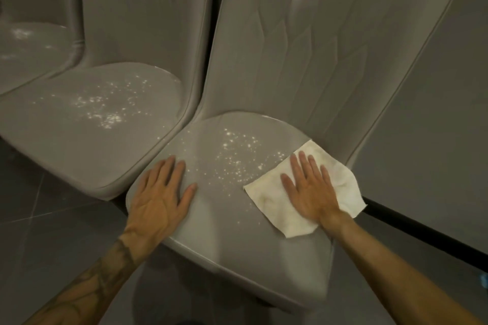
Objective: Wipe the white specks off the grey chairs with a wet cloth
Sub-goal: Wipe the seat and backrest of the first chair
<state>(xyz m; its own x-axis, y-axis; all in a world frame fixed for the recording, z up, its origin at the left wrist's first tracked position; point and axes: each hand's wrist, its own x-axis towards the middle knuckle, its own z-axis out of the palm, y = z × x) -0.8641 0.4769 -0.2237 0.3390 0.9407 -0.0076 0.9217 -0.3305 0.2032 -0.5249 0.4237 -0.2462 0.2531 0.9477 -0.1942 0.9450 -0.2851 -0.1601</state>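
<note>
The right hand [309, 192] lies flat, fingers straight and spread, pressing a cream, rumpled square cloth [342, 177] onto the right side of the nearest grey padded chair seat [224, 235]. The left hand [158, 192] rests flat and empty on the seat's left front, likely steadying it. Scattered white specks [237, 158] lie between the hands, just beside the cloth's left edge. A good wipe probably means sweeping leftward under even palm pressure, gathering specks rather than flicking them onto the dark tiled floor [39, 192]. The neighbouring grey chair [87, 140] on the left carries its own specks. Whether the cloth is wet cannot be told; anything beneath it is hidden, and the chairs' tops and legs are cut off.
</note>
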